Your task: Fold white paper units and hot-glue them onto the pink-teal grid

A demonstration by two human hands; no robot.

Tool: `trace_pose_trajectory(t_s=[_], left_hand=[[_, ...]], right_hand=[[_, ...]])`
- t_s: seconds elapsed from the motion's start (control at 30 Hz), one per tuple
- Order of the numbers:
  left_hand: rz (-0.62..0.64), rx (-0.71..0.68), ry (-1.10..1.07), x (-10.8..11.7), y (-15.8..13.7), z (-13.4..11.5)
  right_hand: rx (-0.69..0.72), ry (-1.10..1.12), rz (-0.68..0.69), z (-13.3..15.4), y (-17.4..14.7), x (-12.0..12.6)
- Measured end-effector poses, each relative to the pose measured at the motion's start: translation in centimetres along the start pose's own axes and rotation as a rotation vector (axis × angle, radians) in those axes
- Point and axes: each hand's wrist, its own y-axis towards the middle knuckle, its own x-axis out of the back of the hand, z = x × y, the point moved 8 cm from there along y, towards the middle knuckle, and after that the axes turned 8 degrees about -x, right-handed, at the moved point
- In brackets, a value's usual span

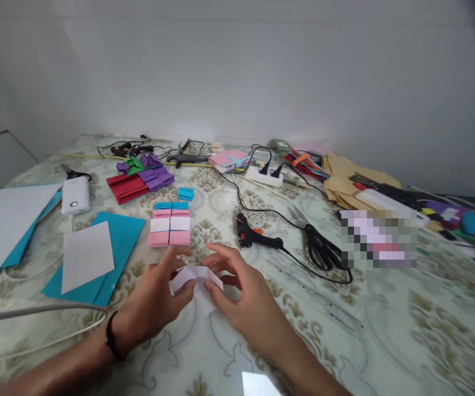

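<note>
A small piece of folded white paper (204, 294) is held between my two hands above the flowered tablecloth. My left hand (160, 291) pinches its left side, thumb on the near face and fingers behind. On the other side my right hand (239, 289) grips it in the same way, both thumbs close together at the middle crease. Just beyond my left hand lie pink, white and blue folded paper pieces (180, 237) in two columns. A black hot glue gun (256, 235) rests beyond my right hand.
White and blue sheets (127, 236) and a white power bank (76, 195) lie left. Right are black-handled scissors (322, 247), a clear ruler (315, 297) and a pixelated object (377, 236). Behind stand red folded papers (127, 188) and a power strip (264, 177) with cords.
</note>
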Motion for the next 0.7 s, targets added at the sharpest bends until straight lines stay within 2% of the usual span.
trace_pose_trajectory(t_s=[0.17, 0.3, 0.7], left_hand=[[0.060, -0.027, 0.008, -0.4, 0.0, -0.3], [0.082, -0.021, 0.048, -0.5, 0.1, -0.2], [0.179, -0.004, 0.049, -1.6, -0.1, -0.1]], right_hand=[[0.057, -0.175, 0.083, 0.0, 0.3, -0.2], [0.095, -0.225, 0.157, -0.1, 0.1, -1.1], [0.170, -0.480, 0.155, -0.5, -0.3, -2.6]])
